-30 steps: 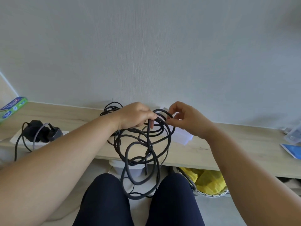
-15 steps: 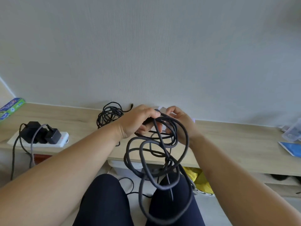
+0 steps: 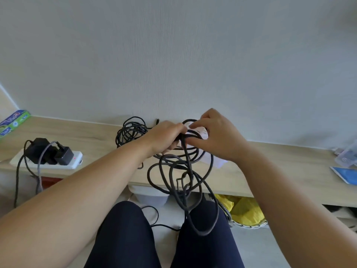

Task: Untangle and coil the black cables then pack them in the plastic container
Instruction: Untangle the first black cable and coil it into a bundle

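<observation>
Frame centre: my left hand clenches the tangled black rubber cable while my right hand pinches its upper loops above the pale wooden shelf, strands dangling toward my knees.

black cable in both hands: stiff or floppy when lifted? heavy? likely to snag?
Likely floppy: the cable sags in loose, uneven loops well below the left hand and right hand gripping it. Probably light: it is a thin cord, held up from one spot at the top. Apt to snag, since several loops cross each other.
</observation>
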A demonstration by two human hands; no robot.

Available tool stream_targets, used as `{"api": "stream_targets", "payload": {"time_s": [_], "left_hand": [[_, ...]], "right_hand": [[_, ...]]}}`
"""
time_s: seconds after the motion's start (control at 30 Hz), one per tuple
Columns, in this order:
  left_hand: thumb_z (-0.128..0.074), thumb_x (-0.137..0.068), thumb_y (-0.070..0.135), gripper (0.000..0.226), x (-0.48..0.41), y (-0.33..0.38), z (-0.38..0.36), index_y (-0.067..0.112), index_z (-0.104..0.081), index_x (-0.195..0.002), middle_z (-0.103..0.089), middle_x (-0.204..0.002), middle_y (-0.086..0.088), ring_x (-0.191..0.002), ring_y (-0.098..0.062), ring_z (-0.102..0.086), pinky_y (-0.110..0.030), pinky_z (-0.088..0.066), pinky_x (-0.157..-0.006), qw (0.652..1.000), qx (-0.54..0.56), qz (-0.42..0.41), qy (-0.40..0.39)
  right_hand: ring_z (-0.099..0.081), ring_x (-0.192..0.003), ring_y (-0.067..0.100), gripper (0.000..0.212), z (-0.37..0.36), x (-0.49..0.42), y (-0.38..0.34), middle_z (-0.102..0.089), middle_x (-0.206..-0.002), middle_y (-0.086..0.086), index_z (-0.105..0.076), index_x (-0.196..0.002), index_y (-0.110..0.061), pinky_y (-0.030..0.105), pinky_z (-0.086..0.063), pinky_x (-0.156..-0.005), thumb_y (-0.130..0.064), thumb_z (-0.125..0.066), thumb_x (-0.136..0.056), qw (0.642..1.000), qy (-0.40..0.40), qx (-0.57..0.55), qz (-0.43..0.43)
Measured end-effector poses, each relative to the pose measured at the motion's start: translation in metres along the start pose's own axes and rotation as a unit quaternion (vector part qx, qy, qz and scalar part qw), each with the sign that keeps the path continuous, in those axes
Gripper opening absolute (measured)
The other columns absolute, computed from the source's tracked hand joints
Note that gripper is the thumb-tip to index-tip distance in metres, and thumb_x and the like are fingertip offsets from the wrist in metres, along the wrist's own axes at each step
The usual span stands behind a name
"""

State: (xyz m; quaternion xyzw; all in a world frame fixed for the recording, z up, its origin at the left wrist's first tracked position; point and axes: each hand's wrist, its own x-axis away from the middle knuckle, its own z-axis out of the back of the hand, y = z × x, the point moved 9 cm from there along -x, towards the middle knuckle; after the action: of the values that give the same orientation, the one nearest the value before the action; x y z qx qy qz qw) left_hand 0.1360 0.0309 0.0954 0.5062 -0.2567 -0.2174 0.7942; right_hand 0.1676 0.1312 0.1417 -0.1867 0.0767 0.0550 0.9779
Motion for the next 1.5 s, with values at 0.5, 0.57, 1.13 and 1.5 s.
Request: {"api": "stream_targets", "payload": {"time_s": [0.5,0.57,1.13,1.5], "left_hand": [[-0.032,-0.101,0.025,0.045,0.002,-0.004,0.017,0.015,-0.071,-0.080,-0.067,-0.079,0.007,-0.077,0.003,-0.059,-0.008,-0.038,-0.074,0.993,-0.018,-0.069,0.088],[-0.034,-0.098,0.033,0.043,0.000,-0.013,0.020,0.012,-0.072,-0.095,-0.067,-0.094,-0.003,-0.095,-0.009,-0.059,-0.020,-0.038,-0.087,0.994,-0.003,-0.048,0.100],[-0.041,-0.097,0.011,0.029,-0.009,-0.045,0.024,0.002,-0.069,-0.095,-0.066,-0.105,-0.015,-0.099,-0.022,-0.062,-0.039,-0.047,-0.101,0.961,0.242,0.043,0.130],[-0.036,-0.100,0.007,0.030,-0.017,-0.054,0.018,-0.004,-0.064,-0.097,-0.070,-0.091,-0.020,-0.079,-0.027,-0.069,-0.033,-0.059,-0.076,0.937,0.320,0.086,0.111]], "right_hand": [[-0.045,-0.060,-0.001,0.024,-0.020,0.009,0.005,-0.048,-0.069,-0.009,-0.048,-0.074,-0.028,0.011,-0.036,-0.059,-0.023,-0.048,-0.097,0.991,-0.052,-0.117,0.029],[-0.046,-0.062,0.001,0.023,-0.020,0.012,0.013,-0.051,-0.072,-0.006,-0.048,-0.075,-0.027,0.013,-0.038,-0.061,-0.021,-0.047,-0.098,0.983,-0.045,-0.180,-0.002],[-0.061,-0.072,0.014,0.026,-0.034,0.002,0.054,-0.045,-0.061,-0.004,-0.045,-0.075,-0.011,0.037,-0.046,-0.093,-0.013,-0.040,-0.100,0.790,0.095,-0.589,-0.141],[-0.051,-0.056,0.015,0.028,-0.040,-0.001,0.066,-0.037,-0.060,-0.001,-0.043,-0.076,-0.011,0.039,-0.050,-0.091,-0.016,-0.037,-0.102,0.574,0.180,-0.784,-0.155]]}}
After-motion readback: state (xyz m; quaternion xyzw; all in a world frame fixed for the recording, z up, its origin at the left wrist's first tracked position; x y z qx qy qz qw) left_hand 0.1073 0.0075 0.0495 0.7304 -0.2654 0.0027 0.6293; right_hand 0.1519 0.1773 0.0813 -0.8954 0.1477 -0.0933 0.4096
